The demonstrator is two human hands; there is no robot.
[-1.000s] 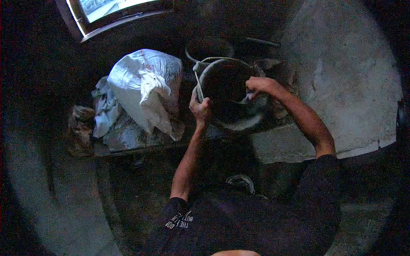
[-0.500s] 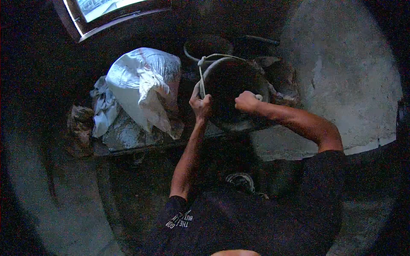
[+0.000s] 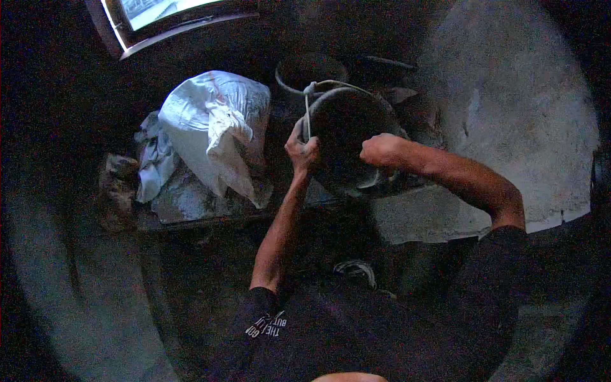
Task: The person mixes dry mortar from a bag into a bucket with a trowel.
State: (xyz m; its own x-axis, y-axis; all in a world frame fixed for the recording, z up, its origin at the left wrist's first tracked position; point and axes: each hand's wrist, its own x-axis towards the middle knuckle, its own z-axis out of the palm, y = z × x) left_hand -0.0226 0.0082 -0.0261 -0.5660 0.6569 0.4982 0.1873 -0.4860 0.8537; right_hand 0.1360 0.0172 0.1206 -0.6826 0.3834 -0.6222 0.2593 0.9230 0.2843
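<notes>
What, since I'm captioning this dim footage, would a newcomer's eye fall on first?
Probably the white sack left of centre, one of the brightest things here, along with the window at the upper left. Next come the bare hands at the dark bucket near the middle: the left hand at its left rim, the right hand over its opening, too dark to tell whether it holds anything.
</notes>
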